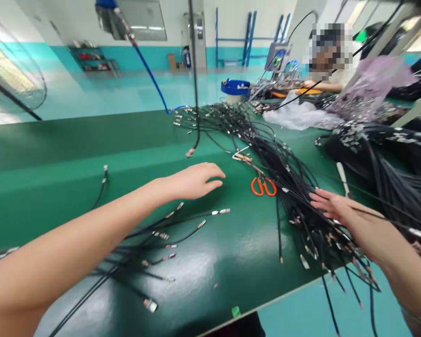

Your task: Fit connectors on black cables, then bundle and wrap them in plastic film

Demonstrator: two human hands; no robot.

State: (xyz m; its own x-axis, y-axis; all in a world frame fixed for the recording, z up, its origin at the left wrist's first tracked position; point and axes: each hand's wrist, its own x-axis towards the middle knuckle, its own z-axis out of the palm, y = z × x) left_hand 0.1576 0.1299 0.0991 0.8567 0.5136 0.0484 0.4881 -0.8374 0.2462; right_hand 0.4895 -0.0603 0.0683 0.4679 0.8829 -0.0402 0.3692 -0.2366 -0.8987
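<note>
My left hand [199,180] is above the green tabletop, thumb and fingers apart, holding nothing. Just beyond it, the copper-coloured end of a dangling black cable [195,89] hangs in the air. Under my left forearm lie several loose black cables [136,234] with metal terminals and white tags. My right hand [340,211] has its fingers stretched out at the thick bundle of black cables [273,154]; whether it touches them I cannot tell. A thin black cable passes across that hand. Between both hands lie orange-handled scissors [263,186], blades toward the bundle.
Another large bundle of black cables [382,159] is at the right, with a white-handled tool [342,178] before it. Clear plastic bags [298,112] and a blue-rimmed bucket [235,87] stand farther back. A blue hose [149,70] hangs overhead. A co-worker [330,70] is across the table.
</note>
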